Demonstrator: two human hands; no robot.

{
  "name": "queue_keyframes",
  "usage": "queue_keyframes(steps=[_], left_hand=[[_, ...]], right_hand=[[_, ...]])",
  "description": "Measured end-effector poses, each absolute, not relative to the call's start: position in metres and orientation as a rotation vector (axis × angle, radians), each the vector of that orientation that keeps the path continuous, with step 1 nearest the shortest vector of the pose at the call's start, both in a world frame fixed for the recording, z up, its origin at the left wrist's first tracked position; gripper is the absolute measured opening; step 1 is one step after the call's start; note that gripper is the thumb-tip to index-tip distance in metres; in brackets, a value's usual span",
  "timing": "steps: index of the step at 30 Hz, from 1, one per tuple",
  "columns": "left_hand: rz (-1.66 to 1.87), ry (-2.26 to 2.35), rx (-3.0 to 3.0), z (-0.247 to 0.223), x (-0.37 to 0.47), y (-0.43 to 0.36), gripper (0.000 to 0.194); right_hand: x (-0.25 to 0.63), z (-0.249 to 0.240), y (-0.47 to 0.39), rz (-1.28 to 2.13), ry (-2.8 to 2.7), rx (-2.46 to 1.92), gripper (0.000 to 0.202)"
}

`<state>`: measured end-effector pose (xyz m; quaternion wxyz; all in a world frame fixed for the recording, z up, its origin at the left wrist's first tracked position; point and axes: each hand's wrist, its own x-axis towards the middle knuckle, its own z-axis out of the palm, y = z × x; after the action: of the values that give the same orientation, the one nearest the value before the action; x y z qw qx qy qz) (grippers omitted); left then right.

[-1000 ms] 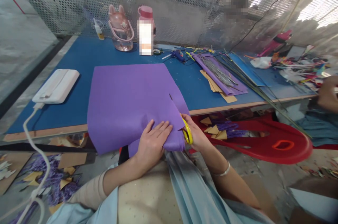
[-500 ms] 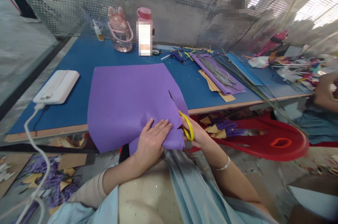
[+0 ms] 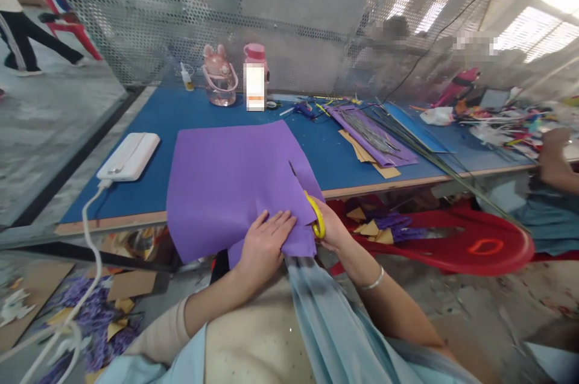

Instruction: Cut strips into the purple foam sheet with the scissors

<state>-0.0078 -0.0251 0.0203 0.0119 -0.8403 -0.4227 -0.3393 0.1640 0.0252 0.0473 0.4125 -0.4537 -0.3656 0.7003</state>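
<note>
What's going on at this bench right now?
A person is cutting a large purple sheet that hangs over the near edge of the blue table. The left hand presses the sheet's near edge flat, while the right hand works yellow-handled scissors into a slit partway up the sheet.

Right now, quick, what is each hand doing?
Left hand: open, lying flat on the purple sheet, pressing it down.
Right hand: closed around the yellow scissors, whose blades are in the sheet.
</note>
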Motion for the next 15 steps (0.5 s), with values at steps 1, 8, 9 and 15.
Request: queue_keyframes(steps=[1, 8, 9, 15], left_hand=[[-1.059, -1.313, -2.623, 0.021, -0.008, -0.025, 0.063], [-1.12, -1.306, -2.601, 0.027, -0.008, -0.022, 0.059], [-1.126, -1.308, -2.599, 0.029, -0.008, -0.022, 0.059], [-1.115, -1.285, -2.611, 0.034, -0.007, -0.022, 0.06]], right_hand=[[0.163, 0.047, 0.026, 1.756, -0.909, -1.141, 0.046], [0.165, 0.046, 0.029, 1.783, -0.894, -1.143, 0.049], [0.166, 0.046, 0.03, 1.801, -0.913, -1.134, 0.048], [0.169, 0.051, 0.033, 1.884, -1.01, -1.119, 0.046]])
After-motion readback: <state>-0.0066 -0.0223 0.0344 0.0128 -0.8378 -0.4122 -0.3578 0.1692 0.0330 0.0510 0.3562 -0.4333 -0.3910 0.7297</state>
